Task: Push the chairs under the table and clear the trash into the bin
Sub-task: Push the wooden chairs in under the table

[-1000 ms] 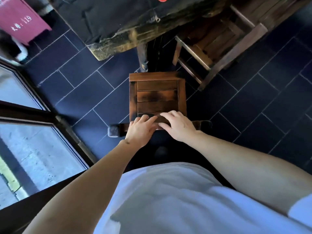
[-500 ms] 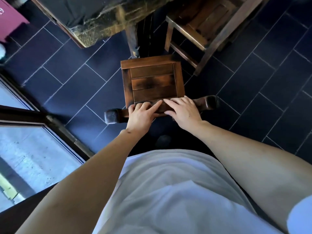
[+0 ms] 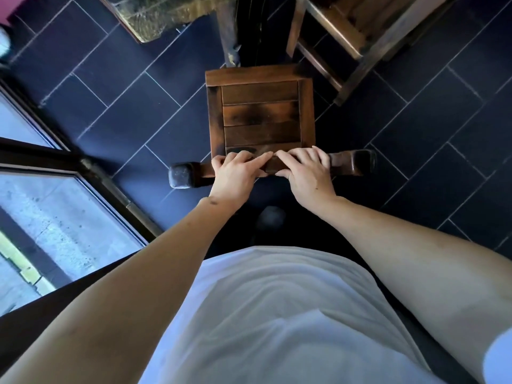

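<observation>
A dark wooden chair (image 3: 260,112) with a slatted seat stands right below me, its front edge close to a table leg (image 3: 227,31). My left hand (image 3: 237,173) and my right hand (image 3: 306,170) lie side by side on the chair's top back rail (image 3: 349,163), fingers curled over it. The rough-edged wooden table (image 3: 155,20) shows only at the top of the view. A second wooden chair (image 3: 357,31) stands at the upper right, partly under the table. No trash or bin is in view.
Dark blue floor tiles (image 3: 116,115) surround the chair. A glass door or window with a dark frame (image 3: 91,173) runs along the left. My white shirt (image 3: 277,314) fills the bottom of the view.
Both hands have stayed on the back rail while the chair has slid forward towards the table leg. The table edge has moved up and mostly out of view.
</observation>
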A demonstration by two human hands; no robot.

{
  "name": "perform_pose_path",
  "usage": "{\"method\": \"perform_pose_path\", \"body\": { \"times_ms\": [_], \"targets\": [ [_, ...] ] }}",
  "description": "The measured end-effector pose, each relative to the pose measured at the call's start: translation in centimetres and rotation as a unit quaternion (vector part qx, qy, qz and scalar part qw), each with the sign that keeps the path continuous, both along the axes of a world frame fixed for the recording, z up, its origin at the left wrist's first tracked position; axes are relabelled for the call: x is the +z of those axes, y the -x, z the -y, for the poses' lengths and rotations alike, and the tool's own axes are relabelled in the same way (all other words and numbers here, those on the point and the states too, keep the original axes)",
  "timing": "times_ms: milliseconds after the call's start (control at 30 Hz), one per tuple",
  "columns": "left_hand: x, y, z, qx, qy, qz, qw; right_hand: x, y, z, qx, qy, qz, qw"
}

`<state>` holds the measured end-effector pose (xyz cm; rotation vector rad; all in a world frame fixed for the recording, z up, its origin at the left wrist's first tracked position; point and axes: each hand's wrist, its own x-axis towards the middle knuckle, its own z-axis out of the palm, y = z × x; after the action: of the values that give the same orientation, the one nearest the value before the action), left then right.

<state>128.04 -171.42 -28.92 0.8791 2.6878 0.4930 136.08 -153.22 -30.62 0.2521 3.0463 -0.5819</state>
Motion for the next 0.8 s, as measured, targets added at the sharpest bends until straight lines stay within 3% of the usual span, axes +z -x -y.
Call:
{"method": "perform_pose_path", "body": {
  "times_ms": [233,800],
  "targets": [
    [-1.3,1.0,0.6,-0.023,-0.059,0.004,0.998,-0.1,0.2,-0.1,0.0,0.01,0.013,1.0],
    [-1.4,1.3,-1.6,-0.024,-0.077,-0.007,0.997,0.2,1.1,-2.7,0.02,0.017,0.032,0.999]
  ]
}}
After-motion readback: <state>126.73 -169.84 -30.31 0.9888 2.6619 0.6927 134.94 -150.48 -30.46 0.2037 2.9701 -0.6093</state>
